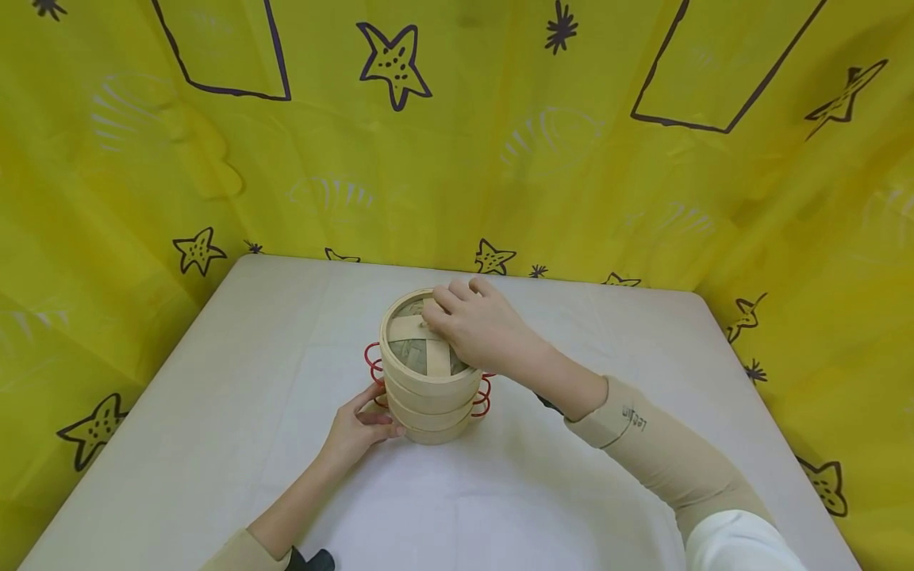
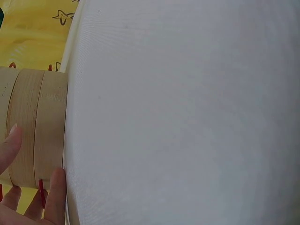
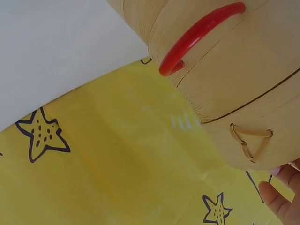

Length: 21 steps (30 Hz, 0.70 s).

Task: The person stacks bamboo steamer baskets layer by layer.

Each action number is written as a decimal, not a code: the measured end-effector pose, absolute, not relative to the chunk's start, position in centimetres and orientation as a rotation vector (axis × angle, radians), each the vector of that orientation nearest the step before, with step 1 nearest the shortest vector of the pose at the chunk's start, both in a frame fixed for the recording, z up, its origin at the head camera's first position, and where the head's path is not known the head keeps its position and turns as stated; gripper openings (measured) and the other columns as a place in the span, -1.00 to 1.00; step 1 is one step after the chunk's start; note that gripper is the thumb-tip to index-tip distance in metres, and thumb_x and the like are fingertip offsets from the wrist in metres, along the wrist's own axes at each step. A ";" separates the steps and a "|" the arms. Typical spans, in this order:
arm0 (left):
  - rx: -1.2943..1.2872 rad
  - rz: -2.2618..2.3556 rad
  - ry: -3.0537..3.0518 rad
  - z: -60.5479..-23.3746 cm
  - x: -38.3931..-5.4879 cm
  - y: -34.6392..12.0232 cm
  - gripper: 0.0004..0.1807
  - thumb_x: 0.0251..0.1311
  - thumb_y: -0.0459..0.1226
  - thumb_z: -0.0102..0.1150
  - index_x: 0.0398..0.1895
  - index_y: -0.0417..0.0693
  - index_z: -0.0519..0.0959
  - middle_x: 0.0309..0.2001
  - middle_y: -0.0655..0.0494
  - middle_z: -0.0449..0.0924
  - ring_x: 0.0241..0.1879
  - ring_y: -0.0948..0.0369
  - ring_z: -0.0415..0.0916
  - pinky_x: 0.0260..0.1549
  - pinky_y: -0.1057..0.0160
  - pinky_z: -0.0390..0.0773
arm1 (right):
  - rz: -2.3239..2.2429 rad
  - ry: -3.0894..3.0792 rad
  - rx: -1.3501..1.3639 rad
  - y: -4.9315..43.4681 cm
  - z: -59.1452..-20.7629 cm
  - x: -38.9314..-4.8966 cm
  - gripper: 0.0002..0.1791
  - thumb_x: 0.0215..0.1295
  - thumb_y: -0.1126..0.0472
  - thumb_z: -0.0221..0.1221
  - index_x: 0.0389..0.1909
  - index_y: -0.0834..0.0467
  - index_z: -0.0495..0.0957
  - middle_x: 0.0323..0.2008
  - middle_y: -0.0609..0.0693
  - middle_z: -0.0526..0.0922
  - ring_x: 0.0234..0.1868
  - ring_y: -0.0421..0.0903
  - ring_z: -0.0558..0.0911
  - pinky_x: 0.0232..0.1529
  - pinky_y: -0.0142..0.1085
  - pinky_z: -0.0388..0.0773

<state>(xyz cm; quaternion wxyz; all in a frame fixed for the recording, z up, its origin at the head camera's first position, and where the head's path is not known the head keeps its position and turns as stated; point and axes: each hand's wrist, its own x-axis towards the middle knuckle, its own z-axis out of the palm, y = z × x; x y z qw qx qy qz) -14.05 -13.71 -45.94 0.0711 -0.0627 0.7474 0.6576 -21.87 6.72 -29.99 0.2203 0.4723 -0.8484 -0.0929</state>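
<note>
A round bamboo steamer (image 1: 428, 404) of stacked tiers stands upright, with red handles (image 1: 482, 396) on its sides. Its woven lid (image 1: 408, 328) sits on top, crossed by pale strips. My right hand (image 1: 480, 323) reaches over the lid with curled fingers, gripping it near the middle of its top; the exact hold is hidden. In the right wrist view, fingertips (image 3: 276, 197) show beside the lid's top. Low on the steamer's left side, my left hand (image 1: 360, 428) holds the tiers, its thumb (image 2: 10, 147) on the front and its fingers around the side by a red handle.
White cloth covers the table (image 1: 571, 476) around the steamer. A yellow curtain (image 1: 443, 159) with starfish drawings hangs behind and along both sides. Dark straps show near both wrists.
</note>
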 end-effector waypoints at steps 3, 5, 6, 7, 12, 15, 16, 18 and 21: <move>-0.191 1.978 2.253 -46.0 -14.1 -13.7 -0.13 -0.25 -0.48 0.41 0.27 -0.21 0.28 0.09 -0.14 0.39 -0.30 0.16 0.53 -0.43 0.38 0.56 | -0.260 -2.353 1.311 6.7 -30.1 -21.8 -0.94 0.34 0.19 -0.05 -0.26 0.06 0.39 -0.28 -0.03 0.41 -0.25 -0.07 0.38 -0.19 -0.20 0.33; -0.189 1.980 2.253 -46.1 -14.1 -13.7 -0.13 -0.25 -0.48 0.41 0.27 -0.20 0.28 0.09 -0.14 0.39 -0.31 0.16 0.53 -0.43 0.38 0.56 | -0.261 -2.357 1.309 6.7 -30.1 -21.8 -0.94 0.33 0.19 -0.04 -0.27 0.05 0.39 -0.28 -0.04 0.41 -0.24 -0.07 0.38 -0.19 -0.20 0.33; -0.188 1.980 2.253 -46.1 -14.1 -13.7 -0.13 -0.25 -0.48 0.41 0.27 -0.20 0.28 0.09 -0.14 0.39 -0.31 0.17 0.52 -0.43 0.38 0.56 | -0.262 -2.358 1.306 6.7 -30.1 -21.8 -0.94 0.33 0.19 -0.04 -0.28 0.05 0.39 -0.28 -0.04 0.41 -0.24 -0.07 0.38 -0.19 -0.20 0.33; -0.186 1.980 2.253 -46.1 -14.1 -13.7 -0.13 -0.25 -0.48 0.41 0.28 -0.20 0.28 0.09 -0.14 0.39 -0.31 0.17 0.52 -0.43 0.38 0.56 | -0.262 -2.360 1.306 6.7 -30.1 -21.8 -0.94 0.33 0.19 -0.04 -0.28 0.05 0.39 -0.28 -0.04 0.40 -0.24 -0.07 0.38 -0.19 -0.20 0.34; -0.183 1.983 2.246 -46.1 -14.1 -13.7 -0.11 -0.25 -0.48 0.41 0.29 -0.20 0.26 0.10 -0.14 0.38 -0.31 0.16 0.53 -0.43 0.39 0.56 | -0.262 -2.359 1.302 6.7 -30.2 -21.8 -0.94 0.33 0.19 -0.05 -0.29 0.05 0.39 -0.29 -0.04 0.41 -0.25 -0.07 0.38 -0.21 -0.21 0.34; -0.184 1.983 2.242 -46.1 -14.1 -13.7 -0.11 -0.24 -0.48 0.41 0.29 -0.20 0.25 0.10 -0.14 0.38 -0.30 0.16 0.53 -0.43 0.39 0.56 | -0.258 -2.355 1.301 6.7 -30.2 -21.8 -0.94 0.32 0.21 -0.06 -0.29 0.05 0.40 -0.28 -0.03 0.41 -0.24 -0.06 0.38 -0.20 -0.20 0.35; -0.183 1.982 2.244 -46.1 -14.1 -13.7 -0.11 -0.24 -0.48 0.41 0.29 -0.20 0.25 0.10 -0.14 0.38 -0.30 0.15 0.53 -0.43 0.39 0.56 | -0.258 -2.353 1.301 6.7 -30.2 -21.8 -0.93 0.32 0.21 -0.05 -0.29 0.04 0.40 -0.28 -0.03 0.42 -0.24 -0.06 0.39 -0.20 -0.20 0.36; -0.186 1.979 2.247 -46.1 -14.1 -13.7 -0.11 -0.25 -0.47 0.42 0.29 -0.20 0.26 0.10 -0.13 0.38 -0.30 0.16 0.53 -0.42 0.39 0.56 | -0.259 -2.346 1.304 6.8 -30.2 -21.9 -0.93 0.32 0.20 -0.05 -0.28 0.04 0.40 -0.27 -0.03 0.42 -0.23 -0.06 0.39 -0.18 -0.20 0.36; -0.181 1.974 2.259 -46.3 -14.2 -13.7 -0.10 -0.26 -0.48 0.42 0.29 -0.20 0.26 0.10 -0.13 0.38 -0.30 0.16 0.52 -0.43 0.38 0.57 | -0.256 -2.334 1.304 6.8 -30.2 -21.9 -0.94 0.31 0.18 -0.02 -0.28 0.02 0.41 -0.28 -0.03 0.42 -0.24 -0.06 0.40 -0.18 -0.19 0.36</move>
